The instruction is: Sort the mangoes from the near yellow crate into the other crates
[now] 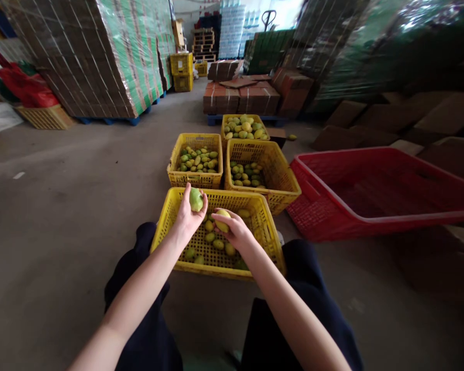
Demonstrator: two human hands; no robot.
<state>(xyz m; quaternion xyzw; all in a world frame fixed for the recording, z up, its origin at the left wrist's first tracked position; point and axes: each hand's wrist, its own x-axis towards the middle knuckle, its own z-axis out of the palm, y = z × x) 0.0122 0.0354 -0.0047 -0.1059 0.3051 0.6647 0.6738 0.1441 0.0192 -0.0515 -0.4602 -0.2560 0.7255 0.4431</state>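
My left hand holds a green mango in its curled fingers, above the back edge of the nearest yellow crate. Just to the right, my right hand has its fingers wrapped round a yellower mango. The two hands are apart, both over that crate. Inside it, several yellow-green mangoes lie loosely spread on the slotted floor, partly hidden by my hands and forearms.
Behind stand a left yellow crate, a right yellow crate and a farther yellow crate, all holding mangoes. A large red crate lies at the right. Wrapped pallet stacks and bundled cardboard stand farther off.
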